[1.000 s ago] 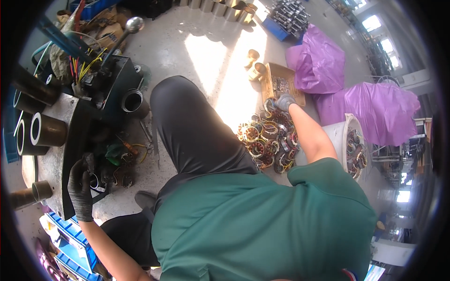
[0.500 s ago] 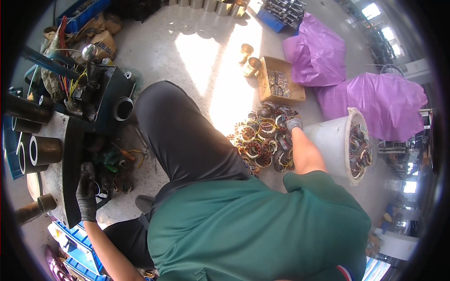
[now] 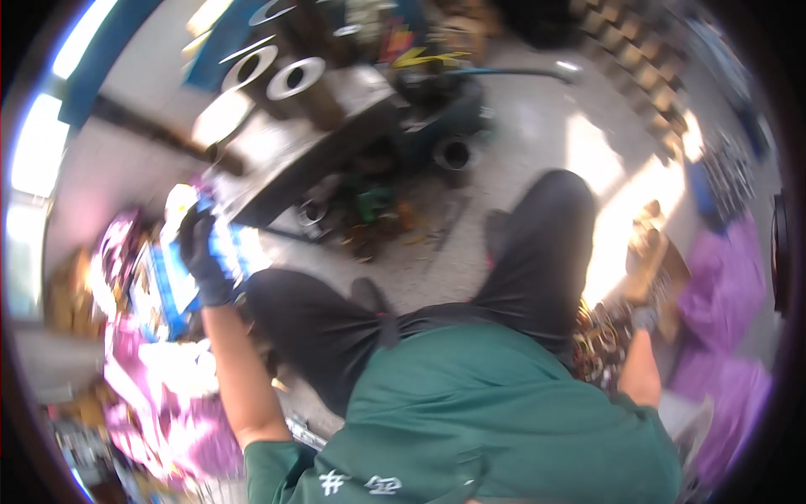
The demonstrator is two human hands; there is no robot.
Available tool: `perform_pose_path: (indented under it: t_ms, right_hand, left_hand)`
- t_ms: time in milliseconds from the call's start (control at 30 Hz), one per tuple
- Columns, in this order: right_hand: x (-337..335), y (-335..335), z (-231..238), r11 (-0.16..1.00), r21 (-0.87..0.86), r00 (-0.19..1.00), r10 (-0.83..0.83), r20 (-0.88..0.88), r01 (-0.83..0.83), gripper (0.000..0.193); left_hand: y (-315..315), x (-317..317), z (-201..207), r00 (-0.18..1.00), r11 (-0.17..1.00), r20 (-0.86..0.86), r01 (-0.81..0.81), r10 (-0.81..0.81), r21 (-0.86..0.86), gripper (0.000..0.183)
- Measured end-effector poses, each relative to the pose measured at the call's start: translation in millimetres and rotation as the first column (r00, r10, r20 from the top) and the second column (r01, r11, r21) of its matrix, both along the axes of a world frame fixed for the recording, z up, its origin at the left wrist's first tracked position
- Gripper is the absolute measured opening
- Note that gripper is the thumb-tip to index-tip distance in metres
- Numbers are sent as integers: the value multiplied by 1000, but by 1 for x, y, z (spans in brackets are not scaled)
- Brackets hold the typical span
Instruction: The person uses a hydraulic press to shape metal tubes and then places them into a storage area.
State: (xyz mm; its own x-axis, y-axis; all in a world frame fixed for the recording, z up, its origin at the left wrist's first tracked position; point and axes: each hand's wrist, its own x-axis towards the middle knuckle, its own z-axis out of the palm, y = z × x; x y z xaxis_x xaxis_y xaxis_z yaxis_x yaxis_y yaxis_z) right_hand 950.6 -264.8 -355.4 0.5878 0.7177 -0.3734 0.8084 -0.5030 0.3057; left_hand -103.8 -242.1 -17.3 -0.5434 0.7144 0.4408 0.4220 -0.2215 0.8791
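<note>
My left hand (image 3: 202, 256), in a dark grey glove, is raised on the left beside blue plastic crates (image 3: 172, 294). Motion blur smears its fingers, so whether it holds anything cannot be made out. On the far right, my right hand (image 3: 644, 318), in a grey glove, reaches to a pile of wound motor stators (image 3: 598, 346) on the floor. Its fingers are blurred and partly hidden there. Several ring-shaped stators with coloured windings show between my right knee and that hand.
Thick metal sleeves (image 3: 306, 88) stand on a metal bench (image 3: 353, 113) ahead left. A dark machine (image 3: 453, 118) adjoins it. A cardboard box (image 3: 667, 273) and purple bags (image 3: 722, 294) lie beyond my right hand. More purple bags (image 3: 180, 420) lie at left.
The view has swung left. My left hand has left the bench's edge and moved beside the blue crates. My right hand stays at the stator pile.
</note>
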Motion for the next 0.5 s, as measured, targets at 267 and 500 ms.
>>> perform_pose_path:
  t_ms: [267, 500]
  right_hand:
    - [-113, 303, 48, 953, 243, 683, 301, -666, -183, 16]
    - [-385, 408, 210, 679, 557, 165, 692, -703, -478, 4]
  left_hand:
    - [-208, -19, -78, 839, 820, -130, -543, 528, -180, 30]
    - [-304, 58, -254, 600, 590, 121, -695, 791, -410, 32]
